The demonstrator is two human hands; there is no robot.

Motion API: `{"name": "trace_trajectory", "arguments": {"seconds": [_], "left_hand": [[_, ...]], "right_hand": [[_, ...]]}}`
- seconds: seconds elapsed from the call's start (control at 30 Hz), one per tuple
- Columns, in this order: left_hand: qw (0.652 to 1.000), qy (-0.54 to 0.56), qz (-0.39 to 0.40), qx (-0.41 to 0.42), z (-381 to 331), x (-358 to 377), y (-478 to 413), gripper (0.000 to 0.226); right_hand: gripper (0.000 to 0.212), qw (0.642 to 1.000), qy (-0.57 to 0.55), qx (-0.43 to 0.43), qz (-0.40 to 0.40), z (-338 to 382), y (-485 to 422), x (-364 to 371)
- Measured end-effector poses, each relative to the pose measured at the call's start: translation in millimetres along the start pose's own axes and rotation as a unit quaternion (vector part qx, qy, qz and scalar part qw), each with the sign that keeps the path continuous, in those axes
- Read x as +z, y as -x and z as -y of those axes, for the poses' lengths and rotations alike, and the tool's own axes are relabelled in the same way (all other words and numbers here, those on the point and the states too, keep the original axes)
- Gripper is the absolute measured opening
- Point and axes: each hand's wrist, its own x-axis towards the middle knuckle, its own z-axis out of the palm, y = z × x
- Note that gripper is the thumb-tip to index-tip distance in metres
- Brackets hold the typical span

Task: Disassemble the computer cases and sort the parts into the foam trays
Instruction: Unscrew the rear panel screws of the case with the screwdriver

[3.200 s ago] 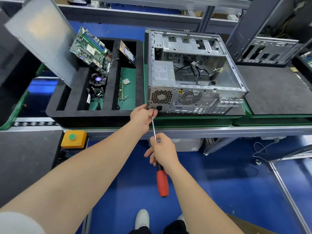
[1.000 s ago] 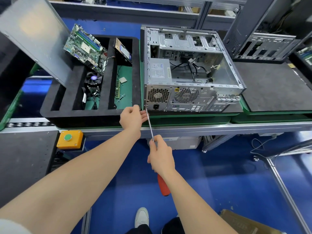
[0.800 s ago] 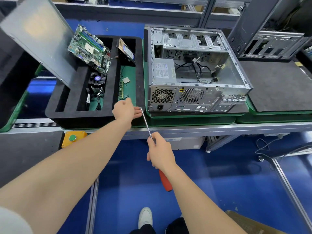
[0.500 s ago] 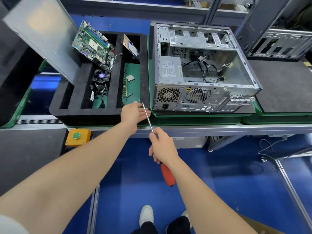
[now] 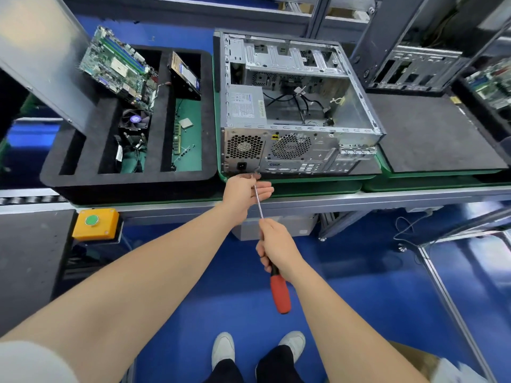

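Computer case (image 5: 301, 78) lies open-sided, cables exposed. Right hand (image 5: 276, 250) grips screwdriver (image 5: 279, 294); left hand (image 5: 244, 190) open-fingered at its shaft.

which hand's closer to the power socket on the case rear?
Left. The left hand sits just below the power socket on the computer case; the right hand is farther back toward the person, gripping the screwdriver.

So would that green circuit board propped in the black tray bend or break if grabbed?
Probably stiff: the circuit board leans tilted in the foam tray without sagging. Likely fragile, since small parts and connectors crowd its face. Thin, so probably light; a nudge might tip it.
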Motion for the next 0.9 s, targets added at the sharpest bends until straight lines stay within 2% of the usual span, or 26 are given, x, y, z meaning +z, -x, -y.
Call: {"name": "trace_trajectory", "arguments": {"seconds": [0.13, 0.33, 0.63, 0.8, 0.9], "left_hand": [[0.999, -0.015, 0.009, -0.032, 10, 6, 1, 0.024], [0.997, -0.073, 0.018, -0.019, 7, 4, 1, 0.025], [0.996, -0.089, -0.005, -0.007, 6, 3, -1, 0.024], [0.995, -0.101, -0.006, 0.004, 5, 3, -1, 0.023], [0.994, -0.108, -0.011, 0.006, 4, 4, -1, 0.022]], "right_hand": [[0.012, 0.999, -0.040, 0.034, 0.000, -2, 0, -7], [0.016, 0.997, -0.062, 0.049, -0.005, -1, -6, -6], [0.017, 0.996, -0.079, 0.046, -0.004, 1, -14, -7], [0.010, 0.978, -0.191, 0.074, 0.031, -1, -15, -5], [0.017, 0.978, -0.199, 0.052, 0.028, -4, -15, -4]]}}
